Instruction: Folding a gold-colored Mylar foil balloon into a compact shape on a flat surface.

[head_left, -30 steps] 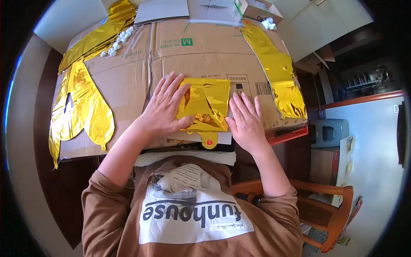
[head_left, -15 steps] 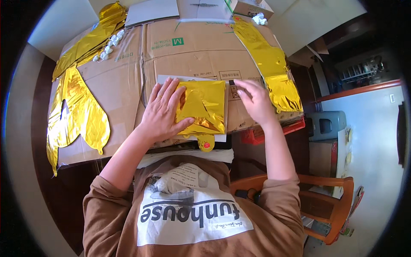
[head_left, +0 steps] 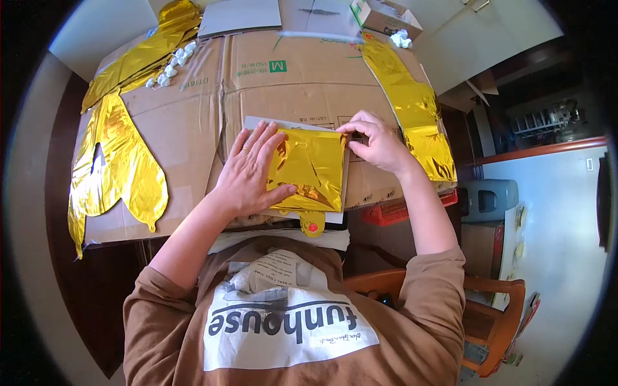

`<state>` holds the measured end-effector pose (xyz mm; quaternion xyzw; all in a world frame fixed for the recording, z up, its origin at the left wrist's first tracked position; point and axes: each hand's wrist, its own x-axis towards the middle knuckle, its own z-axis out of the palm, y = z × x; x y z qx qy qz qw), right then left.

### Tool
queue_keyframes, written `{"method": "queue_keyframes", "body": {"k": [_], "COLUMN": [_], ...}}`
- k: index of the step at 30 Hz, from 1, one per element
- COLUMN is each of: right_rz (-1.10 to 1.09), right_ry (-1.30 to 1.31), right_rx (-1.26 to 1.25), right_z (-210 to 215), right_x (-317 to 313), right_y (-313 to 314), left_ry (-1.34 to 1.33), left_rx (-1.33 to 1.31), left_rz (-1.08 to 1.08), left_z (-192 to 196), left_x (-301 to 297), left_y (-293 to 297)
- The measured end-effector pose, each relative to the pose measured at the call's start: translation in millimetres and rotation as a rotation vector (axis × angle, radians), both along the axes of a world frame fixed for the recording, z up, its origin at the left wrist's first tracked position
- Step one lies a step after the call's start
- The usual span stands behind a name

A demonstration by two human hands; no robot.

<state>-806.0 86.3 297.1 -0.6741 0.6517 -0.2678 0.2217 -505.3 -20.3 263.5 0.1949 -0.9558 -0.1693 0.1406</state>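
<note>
A gold foil balloon (head_left: pixel 312 161), folded into a flat, roughly square packet, lies on a white card (head_left: pixel 255 121) at the near edge of the cardboard. Across its left side rests my left hand (head_left: pixel 248 170), fingers stretched out and thumb apart, pressing it flat. My right hand (head_left: pixel 381 145) is at the packet's far right corner, thumb and bent forefinger pinching the foil edge there. From the packet's near side sticks out a small rounded yellow tab with a red spot (head_left: pixel 313 226). The foil under my left palm is hidden.
Unfolded gold foil balloons lie at the left (head_left: pixel 112 161) and along the right (head_left: pixel 409 96) of the cardboard surface (head_left: pixel 283 90). Several small white crumpled pieces (head_left: pixel 170 69) sit at the back left. An open box (head_left: pixel 386 16) stands at the back right. A wooden chair (head_left: pixel 508 315) is to my right.
My right hand has moved left onto the packet's far right corner, and its thumb and forefinger have closed there. My left hand stays flat on the foil. The view has shifted slightly.
</note>
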Motion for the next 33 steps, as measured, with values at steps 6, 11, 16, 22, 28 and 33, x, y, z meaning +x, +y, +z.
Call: {"method": "queue_keyframes", "body": {"k": [6, 11, 16, 22, 28, 33], "right_rz": [0.03, 0.027, -0.003, 0.01, -0.004, -0.031], "right_ry": [0.126, 0.129, 0.185, 0.249, 0.256, 0.276], "right_rx": [-0.176, -0.254, -0.314, -0.336, -0.362, -0.393], "right_z": [-11.9, -17.5, -22.2, -20.6, -23.3, -27.3], "right_x": [0.0, 2.5, 9.1, 10.2, 12.4, 14.6], "right_y": [-4.6, -3.8, -1.9, -3.1, -4.4, 0.3], "left_ry": [-0.003, -0.003, -0.012, 0.003, -0.02, -0.019], "left_rx": [0.005, -0.005, -0.006, -0.001, 0.022, 0.033], "left_rz": [0.0, -0.002, -0.002, -0.002, 0.008, 0.0], "left_z": [1.4, 2.4, 2.3, 0.3, 3.1, 2.0], "left_x": [-0.8, -0.3, -0.4, 1.1, 0.1, -0.2], "left_y": [-0.3, -0.4, -0.7, -0.9, -0.1, -0.4]}}
